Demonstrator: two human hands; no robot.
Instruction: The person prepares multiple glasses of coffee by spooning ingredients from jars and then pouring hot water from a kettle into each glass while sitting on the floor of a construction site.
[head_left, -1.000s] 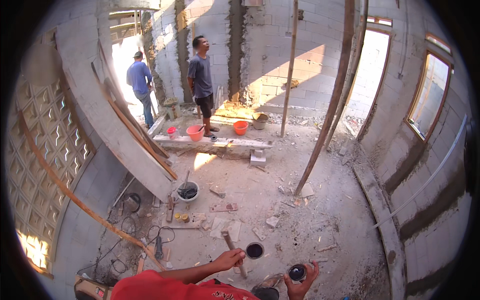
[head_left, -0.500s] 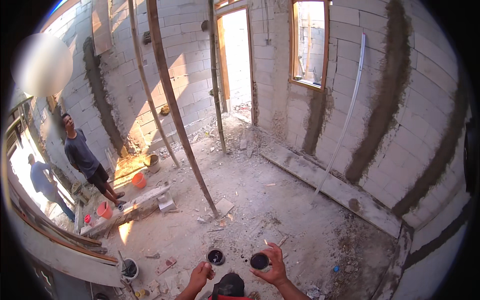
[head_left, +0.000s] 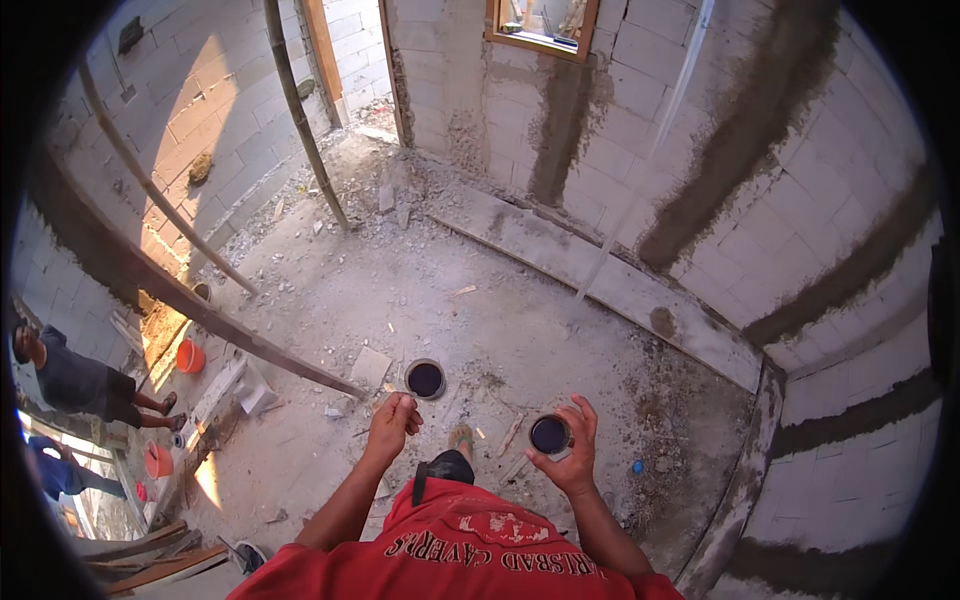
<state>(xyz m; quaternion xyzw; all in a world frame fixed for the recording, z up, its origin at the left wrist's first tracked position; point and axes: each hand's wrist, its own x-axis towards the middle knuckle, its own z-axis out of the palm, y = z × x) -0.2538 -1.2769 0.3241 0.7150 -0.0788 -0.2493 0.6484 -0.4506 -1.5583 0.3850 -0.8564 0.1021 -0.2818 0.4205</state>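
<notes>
My left hand (head_left: 392,426) is closed beside a round cup of dark liquid (head_left: 425,379). The cup moves with the hand, so I take it as held by its near side; fingers hide the grip. To the right, my right hand (head_left: 572,447) wraps thumb and fingers round a second cup of dark liquid (head_left: 549,434). Both cups look upright, the liquid's dark surface facing up. They are apart, over the dusty floor (head_left: 480,330).
A slanting wooden pole (head_left: 230,325) and a thinner pole (head_left: 300,120) rise at the left. A long board (head_left: 600,270) lies along the right wall. Orange buckets (head_left: 190,356) and a standing person (head_left: 75,375) are at the far left. Rubble dots the floor.
My view has tilted downward and turned right, so my red shirt and forearms show more. Both hands, still with the cups, appear higher in the picture and farther apart.
</notes>
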